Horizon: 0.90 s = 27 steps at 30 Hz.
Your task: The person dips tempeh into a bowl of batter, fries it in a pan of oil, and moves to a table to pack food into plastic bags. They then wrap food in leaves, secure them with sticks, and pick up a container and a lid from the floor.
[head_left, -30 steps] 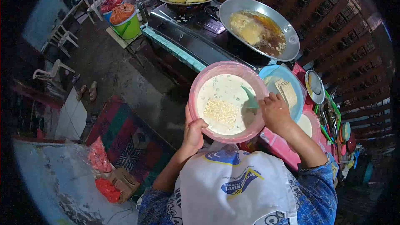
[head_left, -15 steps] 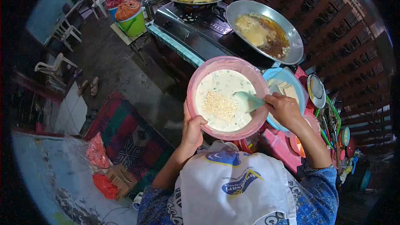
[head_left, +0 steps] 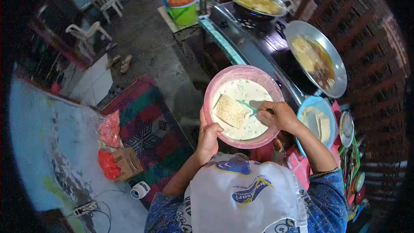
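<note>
A pink plastic bowl (head_left: 239, 73) of pale batter with green bits (head_left: 255, 88) is held in front of my body. My left hand (head_left: 208, 139) grips its lower left rim, thumb over the edge. My right hand (head_left: 279, 115) is closed on a green spoon (head_left: 247, 106) over the right side of the bowl. The spoon's head is partly under a rectangular tempeh slice (head_left: 230, 111), which is tilted and coated in batter. Part of the spoon's handle is hidden in my fingers.
Two woks with frying food in oil, one nearer (head_left: 341, 62) and one farther (head_left: 282, 9), stand on a black stove (head_left: 258, 51). A light blue basin (head_left: 303, 111) with pale slices (head_left: 323, 127) sits at right. Lidded buckets (head_left: 184, 15) stand beyond.
The tempeh slice has tilted up on the spoon, and my right hand has moved left over the bowl. The view has turned, shifting the stove and basin rightward.
</note>
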Tool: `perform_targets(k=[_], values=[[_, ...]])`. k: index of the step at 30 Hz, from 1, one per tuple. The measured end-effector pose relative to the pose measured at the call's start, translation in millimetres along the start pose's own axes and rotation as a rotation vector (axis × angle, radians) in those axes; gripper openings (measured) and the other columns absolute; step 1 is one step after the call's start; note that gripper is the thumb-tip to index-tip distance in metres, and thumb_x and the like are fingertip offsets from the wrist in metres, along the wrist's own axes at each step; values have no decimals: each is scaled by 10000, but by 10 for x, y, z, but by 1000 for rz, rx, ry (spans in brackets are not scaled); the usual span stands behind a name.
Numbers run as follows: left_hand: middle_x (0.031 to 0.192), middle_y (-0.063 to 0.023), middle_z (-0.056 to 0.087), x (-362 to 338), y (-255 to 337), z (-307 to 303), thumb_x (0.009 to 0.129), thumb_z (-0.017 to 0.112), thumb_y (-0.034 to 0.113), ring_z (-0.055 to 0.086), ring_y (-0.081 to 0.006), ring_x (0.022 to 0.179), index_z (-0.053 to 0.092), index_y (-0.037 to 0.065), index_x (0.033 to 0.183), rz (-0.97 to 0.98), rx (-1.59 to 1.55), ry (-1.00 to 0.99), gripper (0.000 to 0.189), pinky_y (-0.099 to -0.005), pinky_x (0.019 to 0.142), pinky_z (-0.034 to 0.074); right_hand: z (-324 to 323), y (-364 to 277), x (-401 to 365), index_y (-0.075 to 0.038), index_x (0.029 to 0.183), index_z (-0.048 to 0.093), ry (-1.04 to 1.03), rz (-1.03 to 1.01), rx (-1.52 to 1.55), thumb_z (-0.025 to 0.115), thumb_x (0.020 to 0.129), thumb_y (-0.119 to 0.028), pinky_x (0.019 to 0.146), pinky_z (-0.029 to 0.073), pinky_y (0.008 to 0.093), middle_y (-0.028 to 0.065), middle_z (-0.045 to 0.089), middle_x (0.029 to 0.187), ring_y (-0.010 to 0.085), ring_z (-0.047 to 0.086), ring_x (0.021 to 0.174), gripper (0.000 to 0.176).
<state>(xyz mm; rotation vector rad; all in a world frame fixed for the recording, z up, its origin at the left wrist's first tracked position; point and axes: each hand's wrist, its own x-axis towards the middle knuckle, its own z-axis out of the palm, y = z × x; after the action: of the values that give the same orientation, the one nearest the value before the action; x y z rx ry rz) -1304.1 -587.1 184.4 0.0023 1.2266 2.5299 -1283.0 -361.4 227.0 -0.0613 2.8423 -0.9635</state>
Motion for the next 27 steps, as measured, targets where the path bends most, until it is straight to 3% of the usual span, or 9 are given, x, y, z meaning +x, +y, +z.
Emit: perform_targets(k=[2,5,9,13,15,18,21,24,27], values=[[1237,-85,395,81,126,-145,572,391,-55,361,-202,1166,263,93,1297,5,-24,26,751,-315,969,285,-61,-153,227,-22,889,589,6,-55,26,599,784,-146,660,442,290,134,605,779,181,588,706,163],[1225,-79,401,284,345,-355,575,395,-55,368,-198,1152,269,94,1291,54,-42,94,741,-321,963,292,-138,-424,637,-61,864,608,123,-14,-41,620,762,-172,648,463,313,112,620,840,241,604,724,152],[1199,-74,421,630,745,-736,575,396,-53,390,-191,1128,278,89,1284,57,-75,186,732,-314,938,317,29,-839,1220,-142,906,630,449,-491,-684,603,676,-100,508,412,320,69,561,733,212,547,614,235],[1162,-68,450,1041,1165,-1150,565,400,-51,418,-180,1100,291,78,1274,160,-90,197,728,-302,906,345,228,-1341,1720,-150,924,620,458,-726,-730,585,633,-81,507,383,313,22,506,723,184,513,639,300],[1157,-67,455,1212,1396,-1388,563,400,-51,423,-178,1096,291,77,1274,219,-58,206,731,-297,899,352,286,-1547,2005,-132,916,610,456,-705,-683,597,644,-74,516,394,331,47,516,729,211,526,640,279],[1166,-69,449,1434,1716,-1687,556,396,-60,423,-184,1095,285,77,1280,265,-24,208,745,-298,898,354,296,-1813,2443,-91,913,579,386,-402,-431,622,695,-90,592,442,374,100,542,775,293,553,692,222],[1164,-71,449,1622,2005,-1861,552,396,-71,427,-188,1087,279,76,1285,264,6,310,756,-297,897,357,367,-1917,2901,-72,1089,493,304,-185,-281,619,739,-142,691,461,396,153,521,951,349,549,800,378],[1156,-71,451,1861,2234,-2056,562,398,-80,434,-189,1077,279,85,1289,254,-43,408,755,-290,882,371,458,-1789,3490,-26,1171,436,278,-254,-258,631,733,-184,774,451,398,215,465,1059,370,513,930,505],[1158,-66,451,2162,2353,-2258,582,400,-80,440,-188,1071,263,104,1305,193,-47,435,759,-291,843,402,500,-1728,4138,26,1152,435,41,-154,-155,638,731,-196,760,453,379,238,541,999,341,562,873,518]])
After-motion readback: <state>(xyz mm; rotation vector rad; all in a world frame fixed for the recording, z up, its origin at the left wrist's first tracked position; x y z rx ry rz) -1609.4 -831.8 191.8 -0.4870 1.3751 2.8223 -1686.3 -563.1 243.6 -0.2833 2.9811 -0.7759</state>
